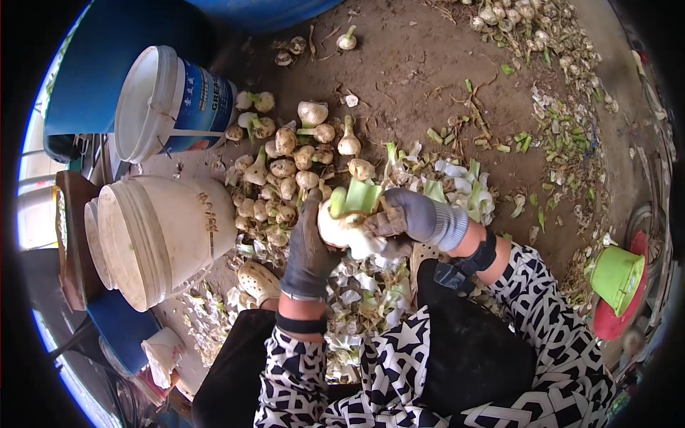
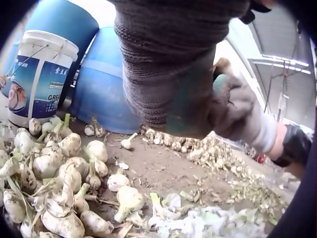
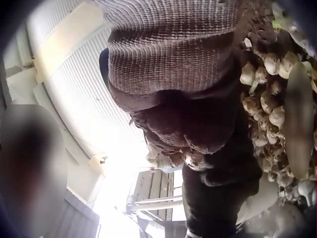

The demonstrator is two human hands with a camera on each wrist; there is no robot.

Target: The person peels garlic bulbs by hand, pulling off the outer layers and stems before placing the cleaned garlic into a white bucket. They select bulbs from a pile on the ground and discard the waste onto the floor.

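Observation:
Both hands wear dirty grey knit gloves and hold one large white garlic bulb [image 1: 359,222] with a short green cut stem, in front of the body in the head view. The left hand [image 1: 312,246] grips the bulb's left side. From the other side, the right hand [image 1: 414,217] curls its fingers on the bulb's brownish outer skin near the stem base. In the left wrist view, the left glove [image 2: 166,74] covers most of the bulb. The right glove [image 3: 173,94] blocks the right wrist view, with a bit of pale bulb [image 3: 194,159] under its fingers.
Dirty garlic bulbs [image 1: 283,168] lie piled left of the hands. White peelings [image 1: 367,299] cover the ground between the shoes. A blue grease bucket [image 1: 203,100] and a white bucket [image 1: 182,228] lie at left. More bulbs [image 1: 524,21] are at back right, a green pot [image 1: 615,274] at right.

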